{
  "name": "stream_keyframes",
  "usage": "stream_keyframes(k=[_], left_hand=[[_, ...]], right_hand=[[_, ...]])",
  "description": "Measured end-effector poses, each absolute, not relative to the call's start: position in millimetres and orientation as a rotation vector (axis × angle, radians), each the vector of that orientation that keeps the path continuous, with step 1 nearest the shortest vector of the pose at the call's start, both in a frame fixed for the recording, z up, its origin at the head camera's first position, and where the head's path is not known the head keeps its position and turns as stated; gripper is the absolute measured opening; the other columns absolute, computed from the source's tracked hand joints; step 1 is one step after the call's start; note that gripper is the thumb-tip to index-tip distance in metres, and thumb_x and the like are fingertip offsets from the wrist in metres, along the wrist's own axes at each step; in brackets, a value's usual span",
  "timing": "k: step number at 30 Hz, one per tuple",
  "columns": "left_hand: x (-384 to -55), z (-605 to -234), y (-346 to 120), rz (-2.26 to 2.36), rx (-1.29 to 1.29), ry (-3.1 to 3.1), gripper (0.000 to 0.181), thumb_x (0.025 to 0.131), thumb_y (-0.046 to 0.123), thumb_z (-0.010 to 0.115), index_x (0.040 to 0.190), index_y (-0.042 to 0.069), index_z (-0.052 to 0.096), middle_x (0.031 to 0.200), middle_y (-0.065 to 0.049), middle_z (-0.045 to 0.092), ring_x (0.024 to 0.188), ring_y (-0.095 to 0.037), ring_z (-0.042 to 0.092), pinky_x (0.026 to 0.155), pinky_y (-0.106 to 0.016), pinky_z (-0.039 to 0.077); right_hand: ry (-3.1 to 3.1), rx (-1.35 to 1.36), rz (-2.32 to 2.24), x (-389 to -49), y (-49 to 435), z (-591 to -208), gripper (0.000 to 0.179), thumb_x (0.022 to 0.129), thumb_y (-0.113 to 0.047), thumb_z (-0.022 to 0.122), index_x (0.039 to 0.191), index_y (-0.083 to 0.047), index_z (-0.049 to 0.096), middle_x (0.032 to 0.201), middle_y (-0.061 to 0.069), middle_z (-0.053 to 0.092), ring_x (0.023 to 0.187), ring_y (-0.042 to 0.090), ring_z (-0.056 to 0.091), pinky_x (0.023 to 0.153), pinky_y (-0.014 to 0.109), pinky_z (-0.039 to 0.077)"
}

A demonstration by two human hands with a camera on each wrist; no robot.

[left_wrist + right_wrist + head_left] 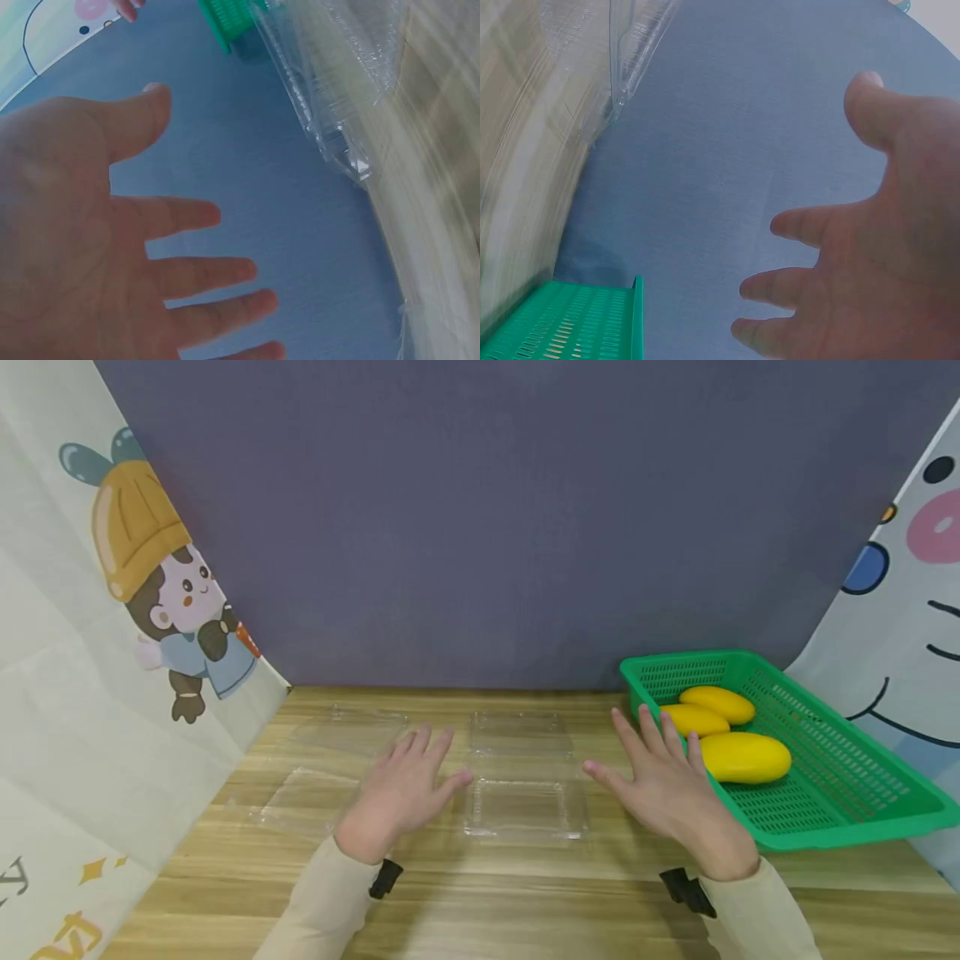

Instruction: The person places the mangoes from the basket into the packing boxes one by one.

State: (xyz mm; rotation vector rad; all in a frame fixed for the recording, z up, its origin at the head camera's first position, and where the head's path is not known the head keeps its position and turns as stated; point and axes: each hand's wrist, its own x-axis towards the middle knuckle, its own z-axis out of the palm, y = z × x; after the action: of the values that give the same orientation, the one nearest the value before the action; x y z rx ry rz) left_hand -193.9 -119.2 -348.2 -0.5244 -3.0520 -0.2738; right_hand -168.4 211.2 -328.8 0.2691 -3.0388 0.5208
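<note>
At the far left a pale sheet is seen, printed with a cartoon figure in a yellow hat; next along, a clear plastic container is laid out on the wooden table, its thin edges only faintly picked out; its right side is partly covered, in the head view, by the left hand; that hand is spread wide, fingers straight and thumb stretched out, and nothing is gripped by it; in the middle, between the two hands, a second clear plastic container is set flat, two panels shown one behind the other; behind it all a dark backdrop is stretched; on to the right hand, also opened wide, with nothing held, its fingertips seen across the left edge of the green basket; in the right wrist view a gap is shown between those fingers and the basket; three yellow oblong fruits are gathered in the basket's left part, the largest-looking placed nearest; at the far right a second printed sheet is hung, marked with pink and blue patches.
</note>
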Motion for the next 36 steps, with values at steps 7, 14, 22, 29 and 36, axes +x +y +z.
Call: stream_keyframes(k=[7,14,22,29,36], left_hand=[[-194.6,-351.6,-114.8,-0.223,-0.583,-2.976,0.068,0.102,0.054,0.052,0.15,0.006,0.046,0.146,-0.02,0.052,0.132,-0.039,0.052,0.107,-0.057,0.044],[-197.7,-359.0,-111.7,-0.354,-0.634,-2.952,0.061,0.102,0.044,0.058,0.144,0.0,0.051,0.135,-0.023,0.059,0.119,-0.039,0.061,0.1,-0.054,0.051],[-206.1,-368.9,-111.6,-0.533,-0.606,-2.921,0.046,0.103,0.035,0.059,0.135,0.003,0.058,0.123,-0.016,0.066,0.102,-0.034,0.067,0.085,-0.051,0.058],[-211.4,-377.9,-110.2,-0.608,-0.508,-2.849,0.03,0.1,0.026,0.059,0.112,0.0,0.067,0.1,-0.012,0.069,0.075,-0.024,0.064,0.063,-0.039,0.056],[-214.6,-380.3,-107.4,-0.9,-0.36,-2.909,0.033,0.1,0.025,0.059,0.114,-0.003,0.065,0.077,-0.003,0.06,0.062,-0.016,0.055,0.061,-0.036,0.051]], right_hand=[[-3.032,0.28,0.521,-166.2,209.8,-323.5,0.093,0.098,-0.075,0.031,0.164,-0.014,0.007,0.166,0.025,-0.008,0.15,0.048,-0.013,0.113,0.073,-0.014],[-2.997,0.32,0.531,-163.9,208.6,-318.7,0.09,0.099,-0.072,0.034,0.164,-0.013,0.01,0.166,0.025,-0.005,0.151,0.047,-0.011,0.115,0.07,-0.013],[-2.957,0.374,0.49,-166.6,208.6,-314.5,0.088,0.101,-0.068,0.038,0.163,-0.009,0.016,0.166,0.027,0.002,0.151,0.049,-0.004,0.117,0.071,-0.006],[-2.967,0.412,0.45,-172.3,212.9,-308.0,0.089,0.101,-0.068,0.039,0.163,-0.009,0.016,0.165,0.029,0.004,0.15,0.052,0.0,0.117,0.072,0.0],[-2.946,0.449,0.401,-175.8,215.4,-297.7,0.087,0.102,-0.065,0.041,0.162,-0.006,0.019,0.164,0.031,0.01,0.149,0.054,0.007,0.116,0.073,0.008]])
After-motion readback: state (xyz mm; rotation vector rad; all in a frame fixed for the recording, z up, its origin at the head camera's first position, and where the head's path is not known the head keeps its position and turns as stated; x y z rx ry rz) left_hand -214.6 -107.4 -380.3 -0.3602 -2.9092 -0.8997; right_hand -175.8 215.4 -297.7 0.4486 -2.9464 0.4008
